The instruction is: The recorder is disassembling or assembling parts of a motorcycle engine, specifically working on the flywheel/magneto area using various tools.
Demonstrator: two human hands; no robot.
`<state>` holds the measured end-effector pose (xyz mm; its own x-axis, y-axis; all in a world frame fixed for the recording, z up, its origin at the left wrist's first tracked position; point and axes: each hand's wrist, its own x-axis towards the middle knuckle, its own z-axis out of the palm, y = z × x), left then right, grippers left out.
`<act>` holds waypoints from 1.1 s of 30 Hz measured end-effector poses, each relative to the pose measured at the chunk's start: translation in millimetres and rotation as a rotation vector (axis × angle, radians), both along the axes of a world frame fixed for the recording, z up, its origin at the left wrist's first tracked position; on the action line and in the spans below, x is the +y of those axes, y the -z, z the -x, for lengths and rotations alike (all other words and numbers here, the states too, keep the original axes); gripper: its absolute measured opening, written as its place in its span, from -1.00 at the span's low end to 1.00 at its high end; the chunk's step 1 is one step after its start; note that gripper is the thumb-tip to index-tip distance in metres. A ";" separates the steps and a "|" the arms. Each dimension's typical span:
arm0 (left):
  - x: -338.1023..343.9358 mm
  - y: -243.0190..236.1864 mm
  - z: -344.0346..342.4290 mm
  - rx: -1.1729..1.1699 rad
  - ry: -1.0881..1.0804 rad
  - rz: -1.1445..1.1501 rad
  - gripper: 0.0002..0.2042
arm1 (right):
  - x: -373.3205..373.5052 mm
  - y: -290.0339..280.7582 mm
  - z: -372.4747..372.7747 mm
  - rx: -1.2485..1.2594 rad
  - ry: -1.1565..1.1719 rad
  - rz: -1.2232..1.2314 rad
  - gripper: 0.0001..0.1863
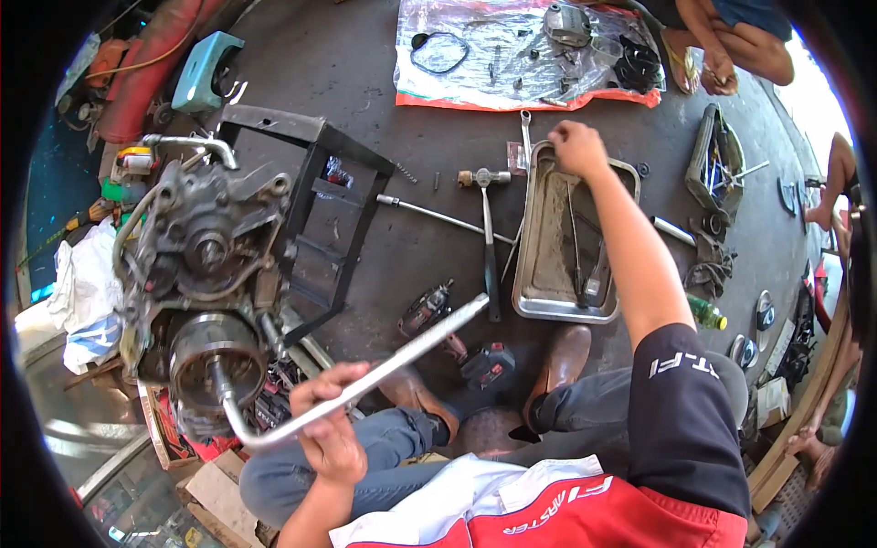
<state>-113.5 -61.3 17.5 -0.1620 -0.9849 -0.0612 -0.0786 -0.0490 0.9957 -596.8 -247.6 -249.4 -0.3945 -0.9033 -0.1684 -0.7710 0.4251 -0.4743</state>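
My left hand [331,438] is wrapped round a long, L-shaped silver wrench [402,359]. The short end of this wrench reaches into the round drum-like part [217,352] on the lower face of a greasy metal engine [212,239]. Its long arm slants up and to the right, over the floor. Stretched forward, my right hand [579,151] is at the far left corner of a metal tray [545,306]. Its fingers are curled together, and what they hold, if anything, is hidden. Inside the tray lie a thin rod and dark-handled tools [592,283].
A hammer [488,219], a long extension bar [438,217] and a cordless drill [429,306] lie between the black metal stand [320,228] and the tray. Beyond is a plastic sheet [475,78] with parts. A person's hand [720,75] shows at the far right.
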 end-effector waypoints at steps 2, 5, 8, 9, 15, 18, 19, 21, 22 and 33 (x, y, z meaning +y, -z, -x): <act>0.3 4.3 0.6 -0.125 0.009 -0.014 -0.42 | -17.7 24.5 41.6 0.078 0.025 0.040 -0.73; -2.8 13.6 0.4 -0.235 0.084 0.067 -0.54 | -47.4 41.9 76.9 0.232 0.044 0.104 -0.72; -10.5 20.8 -1.2 -0.314 0.169 0.166 -0.53 | -77.4 48.5 91.1 0.304 0.071 0.102 -0.69; -11.4 21.6 0.2 -0.310 0.157 0.159 -0.54 | -86.1 50.4 92.9 0.316 0.063 0.103 -0.68; -21.8 18.9 -1.2 -0.373 0.291 0.110 -0.45 | -113.7 71.0 75.5 0.337 0.092 0.066 -0.65; -21.5 23.1 0.1 -0.411 0.290 0.123 -0.38 | -118.8 76.7 67.0 0.271 0.126 0.056 -0.66; -20.9 24.9 0.7 -0.413 0.277 0.130 -0.37 | -120.9 77.8 65.7 0.261 0.146 0.045 -0.67; -20.2 26.4 1.8 -0.417 0.266 0.146 -0.36 | -125.9 80.4 65.1 0.261 0.195 0.055 -0.66; -20.3 26.6 2.3 -0.423 0.270 0.143 -0.36 | -128.6 82.3 65.5 0.271 0.225 0.075 -0.66; -19.6 18.9 0.4 -0.475 0.320 0.083 -0.34 | -95.9 94.3 85.0 0.090 0.113 0.195 -0.60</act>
<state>-114.0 -81.0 -1.4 -0.4260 -0.8961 -0.1245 -0.5160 0.1276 0.8470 -681.8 -343.6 -343.7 -0.5000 -0.8648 0.0452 -0.7667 0.4178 -0.4874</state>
